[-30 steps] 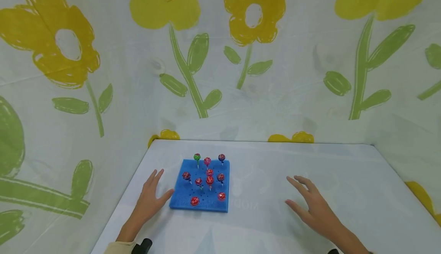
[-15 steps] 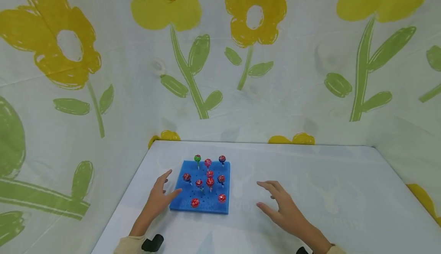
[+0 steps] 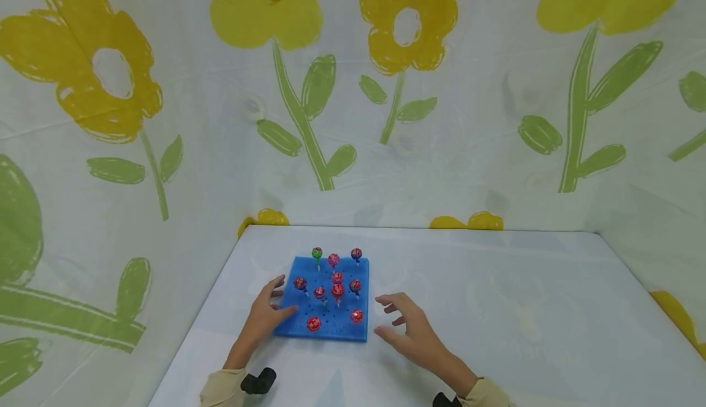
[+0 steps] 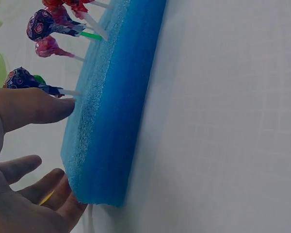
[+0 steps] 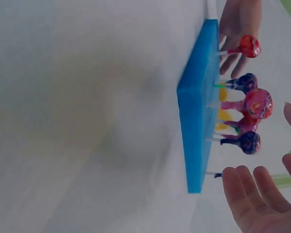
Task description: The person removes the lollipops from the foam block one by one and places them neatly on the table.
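Both left grip [image 3: 265,316] and right grip [image 3: 412,328], fingers apart, are flanking the lower-centre blue block [image 3: 337,321], likely light, soft, best held by its sides.

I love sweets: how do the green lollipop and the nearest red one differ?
The green lollipop stands near the back of the blue block, the red lollipop near its front. The green lollipop shows its stick in the head view; the red lollipop's is hidden. Both have round heads.

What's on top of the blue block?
Ten wrapped lollipops stand up on the blue block. The bottoms of their sticks are hidden inside it; in the head view, the left hand covers part of one edge.
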A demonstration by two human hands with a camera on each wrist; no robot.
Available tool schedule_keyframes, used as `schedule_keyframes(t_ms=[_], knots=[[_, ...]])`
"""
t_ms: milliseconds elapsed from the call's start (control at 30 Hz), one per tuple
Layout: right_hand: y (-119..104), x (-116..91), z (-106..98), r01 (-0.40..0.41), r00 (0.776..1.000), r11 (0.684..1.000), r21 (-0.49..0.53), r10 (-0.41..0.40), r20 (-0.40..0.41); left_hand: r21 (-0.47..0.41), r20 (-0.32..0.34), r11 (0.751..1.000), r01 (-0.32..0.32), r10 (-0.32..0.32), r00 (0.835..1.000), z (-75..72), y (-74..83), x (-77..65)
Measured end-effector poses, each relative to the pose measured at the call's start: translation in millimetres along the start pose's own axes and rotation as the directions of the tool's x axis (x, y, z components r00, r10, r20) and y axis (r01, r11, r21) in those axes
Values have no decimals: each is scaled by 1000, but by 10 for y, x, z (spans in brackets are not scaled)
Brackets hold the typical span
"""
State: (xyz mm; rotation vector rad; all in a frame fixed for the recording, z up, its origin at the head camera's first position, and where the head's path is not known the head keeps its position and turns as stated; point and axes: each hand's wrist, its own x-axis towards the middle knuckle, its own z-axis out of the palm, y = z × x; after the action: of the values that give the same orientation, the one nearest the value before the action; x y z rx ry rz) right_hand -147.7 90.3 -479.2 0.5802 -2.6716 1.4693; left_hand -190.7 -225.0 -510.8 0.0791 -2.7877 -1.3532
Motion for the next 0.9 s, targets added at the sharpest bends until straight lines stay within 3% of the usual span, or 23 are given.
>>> schedule_keyframes(t_ms=[200,433,733,900], knots=[[0,68,201,33,999,994,107,-37,36,9,58,996,84,-84,995,-41,-9,38],[-4,149,368,77,997,977,201,-76,-12,-16,109,987,158,-156,982,-75,25,146],[-12,230,494,145,988,942,303,-125,-86,-28,107,980,198,-194,975,-67,39,165],[-11,258,523,115,991,943,313,-89,-97,-34,115,981,194,-189,975,-61,33,178]])
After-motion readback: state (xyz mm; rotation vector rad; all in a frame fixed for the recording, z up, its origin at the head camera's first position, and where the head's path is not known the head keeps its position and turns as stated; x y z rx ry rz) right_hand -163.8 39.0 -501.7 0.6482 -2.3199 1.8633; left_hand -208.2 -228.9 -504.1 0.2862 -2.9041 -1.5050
